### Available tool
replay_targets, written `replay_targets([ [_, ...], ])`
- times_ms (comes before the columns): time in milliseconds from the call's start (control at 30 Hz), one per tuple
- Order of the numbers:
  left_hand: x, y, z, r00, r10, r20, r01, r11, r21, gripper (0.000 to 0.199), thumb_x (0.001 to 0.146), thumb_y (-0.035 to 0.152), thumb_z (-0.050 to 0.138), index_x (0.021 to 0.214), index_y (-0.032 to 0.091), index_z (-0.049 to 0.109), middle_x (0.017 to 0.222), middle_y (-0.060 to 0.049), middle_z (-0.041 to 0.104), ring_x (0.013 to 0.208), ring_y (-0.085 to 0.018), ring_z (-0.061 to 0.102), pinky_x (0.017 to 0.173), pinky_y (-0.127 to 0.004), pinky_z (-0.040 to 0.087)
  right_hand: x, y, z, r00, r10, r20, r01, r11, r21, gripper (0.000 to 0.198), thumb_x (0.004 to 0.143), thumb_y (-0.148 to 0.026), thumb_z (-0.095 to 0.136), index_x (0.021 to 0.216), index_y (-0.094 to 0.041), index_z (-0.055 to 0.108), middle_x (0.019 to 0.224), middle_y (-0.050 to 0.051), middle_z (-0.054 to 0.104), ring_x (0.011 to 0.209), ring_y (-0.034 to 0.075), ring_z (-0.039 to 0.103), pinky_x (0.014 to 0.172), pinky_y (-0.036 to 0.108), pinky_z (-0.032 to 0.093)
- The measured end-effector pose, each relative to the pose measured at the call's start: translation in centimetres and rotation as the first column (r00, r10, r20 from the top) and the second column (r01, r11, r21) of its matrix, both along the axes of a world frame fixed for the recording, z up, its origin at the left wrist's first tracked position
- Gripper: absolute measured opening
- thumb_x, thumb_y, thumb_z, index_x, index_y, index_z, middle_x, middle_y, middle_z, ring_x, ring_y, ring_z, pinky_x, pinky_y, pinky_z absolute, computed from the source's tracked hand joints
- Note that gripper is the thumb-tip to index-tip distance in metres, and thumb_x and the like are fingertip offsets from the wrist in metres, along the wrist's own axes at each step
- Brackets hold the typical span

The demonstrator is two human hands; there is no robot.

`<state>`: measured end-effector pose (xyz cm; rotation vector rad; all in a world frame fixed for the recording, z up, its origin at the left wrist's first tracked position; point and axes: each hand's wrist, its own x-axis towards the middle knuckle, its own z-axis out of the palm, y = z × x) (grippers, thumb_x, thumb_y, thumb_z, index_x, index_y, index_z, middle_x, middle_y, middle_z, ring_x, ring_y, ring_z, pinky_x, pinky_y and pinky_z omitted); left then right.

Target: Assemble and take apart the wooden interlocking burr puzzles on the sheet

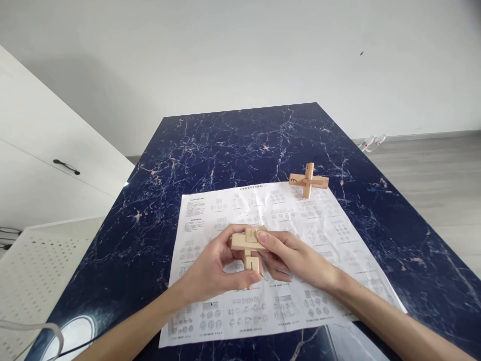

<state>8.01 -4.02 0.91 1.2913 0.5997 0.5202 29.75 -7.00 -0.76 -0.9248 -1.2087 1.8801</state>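
Between my two hands is a pale wooden interlocking puzzle (240, 242), held a little above a printed diagram sheet (221, 331). My left hand (210, 265) grips it from the left, with the thumb along its lower block. From the right, my right hand (289, 253) presses its thumb on the upper block, its other fingers underneath. Black line marks show on two of the blocks. The undersides of the puzzle are hidden by my fingers. Farther back, a cross-shaped wooden puzzle (308, 180) rests at the sheet's upper right corner.
The creased sheet lies on a dark blue marble-patterned table (225, 145). A white cabinet (45, 135) with a black handle stands at left, above a white perforated panel (56, 260). Clear plastic bottles (372, 143) lie on the floor beyond the table's right edge.
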Motion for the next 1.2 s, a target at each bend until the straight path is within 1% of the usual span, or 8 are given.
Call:
replay_targets([
  [267, 0.1, 0.0, 0.1, 1.0, 0.01, -0.005, -0.01, 0.998, -0.057, 0.054, 0.089, 0.028, 0.088, 0.132, 0.023, 0.056, 0.088, 0.003, 0.076, 0.065, -0.01, 0.069, 0.071, -0.028, 0.06, -0.2, -0.2, -0.1, 0.997, -0.038, 0.066, 0.039, 0.999, -0.009, 0.057, 0.105, -0.072, 0.053, 0.077, -0.022, 0.052, 0.058, -0.009, 0.038, 0.045, 0.007, 0.031, 0.046, 0.027, 0.03],
  [567, 0.1, 0.4, -0.5, 0.997, 0.047, 0.057, -0.044, 0.998, -0.043, 0.056, 0.089, 0.045, 0.089, 0.13, 0.018, 0.062, 0.086, -0.001, 0.077, 0.066, -0.013, 0.071, 0.068, -0.028, 0.06, 0.2, 0.1, 0.3, 0.998, 0.001, 0.061, -0.003, 0.999, 0.042, 0.065, 0.109, -0.073, 0.04, 0.071, -0.022, 0.05, 0.055, -0.007, 0.042, 0.045, 0.01, 0.045, 0.055, 0.03, 0.038],
  [667, -0.1, 0.6, -0.6, 0.99, 0.078, 0.114, -0.072, 0.996, -0.055, 0.054, 0.091, 0.05, 0.086, 0.128, 0.017, 0.063, 0.084, -0.001, 0.074, 0.063, -0.011, 0.067, 0.066, -0.026, 0.058, 0.4, -0.1, 0.5, 0.982, -0.127, 0.14, 0.108, 0.984, 0.138, 0.062, 0.112, -0.068, 0.035, 0.077, -0.022, 0.056, 0.055, -0.006, 0.047, 0.048, 0.012, 0.047, 0.059, 0.031, 0.042],
  [800, -0.4, 0.8, -0.6, 0.984, 0.124, 0.127, -0.121, 0.992, -0.031, 0.054, 0.093, 0.057, 0.081, 0.126, 0.018, 0.066, 0.085, -0.001, 0.072, 0.063, -0.01, 0.063, 0.065, -0.026, 0.056, 0.4, -0.3, 0.2, 0.831, -0.428, 0.354, 0.265, 0.866, 0.425, 0.044, 0.113, -0.053, 0.047, 0.084, -0.022, 0.059, 0.063, -0.003, 0.054, 0.057, 0.014, 0.048, 0.057, 0.03, 0.04],
  [967, -0.5, 1.1, -0.3, 0.977, 0.161, 0.139, -0.164, 0.986, 0.008, 0.054, 0.094, 0.065, 0.076, 0.121, 0.02, 0.072, 0.087, -0.001, 0.068, 0.066, -0.01, 0.058, 0.068, -0.025, 0.053, 0.2, -0.3, -0.9, 0.693, -0.59, 0.415, 0.155, 0.683, 0.713, 0.008, 0.106, -0.027, 0.059, 0.104, -0.022, 0.064, 0.096, 0.005, 0.067, 0.079, 0.019, 0.063, 0.07, 0.034, 0.052],
  [1000, -0.5, 1.2, -0.3, 0.973, 0.178, 0.144, -0.182, 0.983, 0.016, 0.054, 0.094, 0.066, 0.076, 0.121, 0.019, 0.073, 0.086, -0.001, 0.067, 0.066, -0.009, 0.056, 0.068, -0.025, 0.052, 0.2, -0.2, -1.2, 0.677, -0.604, 0.422, 0.117, 0.653, 0.748, 0.009, 0.106, -0.025, 0.06, 0.112, -0.021, 0.065, 0.105, 0.008, 0.066, 0.086, 0.021, 0.065, 0.074, 0.036, 0.055],
  [1100, -0.5, 1.6, -0.3, 0.958, 0.241, 0.155, -0.249, 0.968, 0.031, 0.054, 0.095, 0.066, 0.075, 0.123, 0.019, 0.073, 0.082, 0.0, 0.064, 0.065, -0.009, 0.054, 0.066, -0.025, 0.05, 0.2, -0.2, -1.8, 0.65, -0.598, 0.468, -0.002, 0.615, 0.788, 0.025, 0.105, -0.025, 0.065, 0.129, -0.021, 0.065, 0.126, 0.014, 0.06, 0.106, 0.026, 0.066, 0.087, 0.043, 0.06],
  [1200, -0.5, 1.7, -0.5, 0.95, 0.28, 0.142, -0.287, 0.957, 0.036, 0.052, 0.096, 0.064, 0.075, 0.123, 0.02, 0.072, 0.081, 0.001, 0.063, 0.063, -0.009, 0.052, 0.066, -0.024, 0.049, 0.3, -0.2, -2.0, 0.65, -0.555, 0.519, -0.104, 0.611, 0.785, 0.027, 0.103, -0.024, 0.069, 0.13, -0.02, 0.066, 0.129, 0.016, 0.059, 0.112, 0.029, 0.064, 0.092, 0.047, 0.061],
])
